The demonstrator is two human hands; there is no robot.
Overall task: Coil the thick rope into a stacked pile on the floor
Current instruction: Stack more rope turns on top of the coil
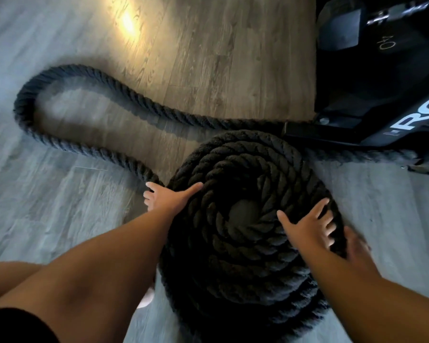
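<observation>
Since the thick rope (233,263) is already wound into a tall round pile (203,149) just in front of the crouching person, with a small hollow at its centre, the worry now is the stack itself. The upper turns sit narrower than the lower ones. A hard tug on the loose loop (25,107), which curves wide to the left and back past the pile, could drag a top turn off or tip the heap sideways. Both hands are flat and splayed, gripping nothing. The left hand (170,198) presses the pile's left rim where the free strand joins it, and the right hand (307,227) lies on the top turns at the right rim, its edge smeared by blur. Uneven pressure might let the stiff rope spring outward. The floor (60,219) is smooth wood-grain plank, probably slick enough for the base to slide. A black machine (382,95) stands at the upper right, rope running towards its foot, and a warm glare (128,21) marks the boards beyond.
</observation>
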